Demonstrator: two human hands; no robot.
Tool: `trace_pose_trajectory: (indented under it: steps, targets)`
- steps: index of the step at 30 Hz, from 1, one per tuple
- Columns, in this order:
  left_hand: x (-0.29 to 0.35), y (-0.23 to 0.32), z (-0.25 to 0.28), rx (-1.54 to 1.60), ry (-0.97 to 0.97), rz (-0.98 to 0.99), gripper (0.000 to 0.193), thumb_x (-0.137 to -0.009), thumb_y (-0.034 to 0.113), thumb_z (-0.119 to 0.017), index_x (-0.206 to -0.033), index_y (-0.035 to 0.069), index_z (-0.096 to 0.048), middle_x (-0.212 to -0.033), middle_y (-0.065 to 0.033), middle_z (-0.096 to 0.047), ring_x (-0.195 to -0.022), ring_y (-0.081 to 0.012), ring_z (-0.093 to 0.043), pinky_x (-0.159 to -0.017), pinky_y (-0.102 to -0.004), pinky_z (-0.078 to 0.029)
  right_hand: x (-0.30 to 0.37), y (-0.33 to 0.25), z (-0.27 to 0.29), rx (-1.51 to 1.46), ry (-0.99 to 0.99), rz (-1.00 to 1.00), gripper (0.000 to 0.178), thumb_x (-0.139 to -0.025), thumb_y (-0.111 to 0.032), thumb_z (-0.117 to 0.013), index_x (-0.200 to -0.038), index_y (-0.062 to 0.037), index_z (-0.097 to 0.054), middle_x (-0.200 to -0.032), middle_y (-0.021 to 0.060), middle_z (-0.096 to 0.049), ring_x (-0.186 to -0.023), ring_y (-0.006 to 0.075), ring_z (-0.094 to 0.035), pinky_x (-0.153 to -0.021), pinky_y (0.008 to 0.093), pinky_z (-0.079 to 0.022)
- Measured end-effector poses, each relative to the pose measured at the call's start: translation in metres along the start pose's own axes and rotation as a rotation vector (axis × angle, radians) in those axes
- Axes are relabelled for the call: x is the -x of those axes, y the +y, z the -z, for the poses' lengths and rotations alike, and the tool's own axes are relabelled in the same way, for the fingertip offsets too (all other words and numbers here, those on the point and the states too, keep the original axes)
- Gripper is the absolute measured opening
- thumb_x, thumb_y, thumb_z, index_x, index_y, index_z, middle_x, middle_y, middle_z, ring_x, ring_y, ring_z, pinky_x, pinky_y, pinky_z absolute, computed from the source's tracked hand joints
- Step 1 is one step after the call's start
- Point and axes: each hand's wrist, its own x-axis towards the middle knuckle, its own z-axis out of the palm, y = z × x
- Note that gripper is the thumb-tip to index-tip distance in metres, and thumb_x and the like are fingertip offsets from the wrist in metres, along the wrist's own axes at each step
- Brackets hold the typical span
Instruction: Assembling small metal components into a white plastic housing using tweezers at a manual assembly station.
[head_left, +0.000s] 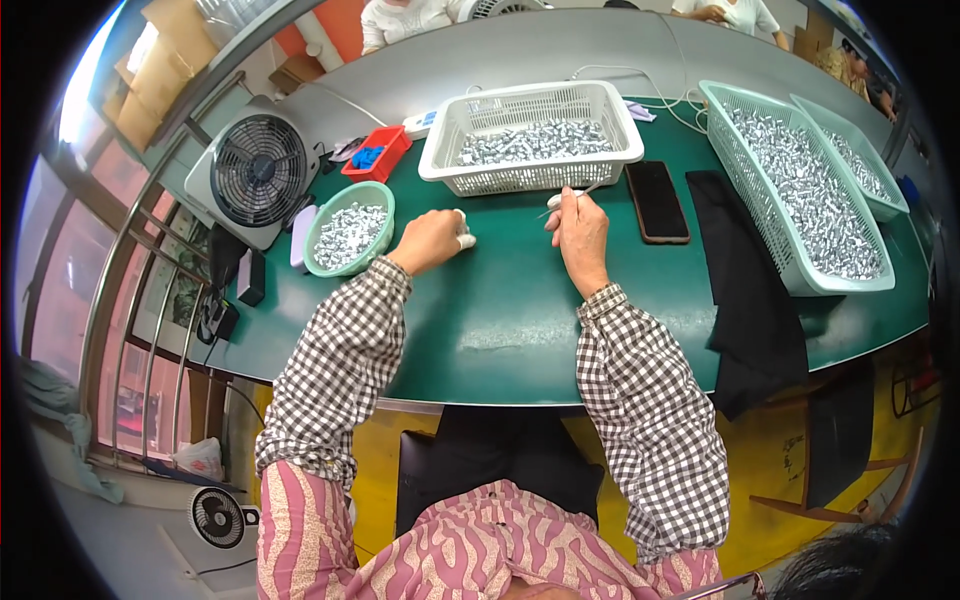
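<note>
Over the green table my left hand [433,240] is closed, with white coverings on its thumb and a fingertip. Whatever it pinches, if anything, is too small to make out. A mint-green round basket [388,237] full of small silver metal parts [349,236] stands just left of it. My right hand [580,232] grips a thin metal tool [593,187], which sticks out on both sides of the fingers. It is in front of a white rectangular basket [530,180] that holds more of these silver parts.
A black phone [657,203] and a black cloth [745,290] lie to the right. Beyond them stand two pale green baskets [800,270] of silver parts. At left are a box fan [258,170] and a red bin [398,150] with blue items. Other people sit behind the grey partition [480,68].
</note>
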Motion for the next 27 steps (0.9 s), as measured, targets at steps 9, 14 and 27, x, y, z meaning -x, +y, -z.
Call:
trace_pose_trajectory:
  steps: [9, 14, 27]
  targets:
    - [-0.056, 0.025, 0.053, 0.074, 0.462, -0.041, 0.020, -0.079, 0.020, -0.059, -0.090, 0.004, -0.064, -0.080, -0.0169, -0.064, -0.079, -0.0333, -0.061, -0.072, -0.0411, -0.046, 0.003, -0.003, -0.004, 0.014, -0.029, 0.017, 0.037, -0.094, -0.021, -0.042, -0.068, 0.0030, -0.053, -0.053, 0.0063, -0.055, -0.037, 0.0079, -0.044, -0.036, 0.0228, -0.034]
    - [-0.089, -0.007, 0.008, 0.061, 0.362, 0.065, 0.021, -0.077, 0.012, -0.052, -0.092, 0.003, -0.064, -0.079, -0.0212, -0.062, -0.077, -0.0365, -0.061, -0.072, -0.0442, -0.046, 0.004, 0.002, -0.011, -0.052, -0.055, -0.011, 0.035, -0.094, -0.022, -0.042, -0.071, 0.0028, -0.054, -0.054, 0.0057, -0.055, -0.038, 0.0083, -0.044, -0.037, 0.0221, -0.033]
    - [-0.036, -0.093, 0.064, 0.092, 0.474, -0.003, 0.028, -0.071, 0.013, -0.061, -0.096, 0.000, -0.063, -0.088, -0.0206, -0.063, -0.087, -0.0327, -0.060, -0.080, -0.0406, -0.046, 0.011, -0.003, 0.009, 0.191, -0.151, 0.198, 0.031, -0.093, -0.019, -0.045, -0.072, 0.0014, -0.056, -0.052, 0.0043, -0.053, -0.038, 0.0084, -0.045, -0.037, 0.0237, -0.033]
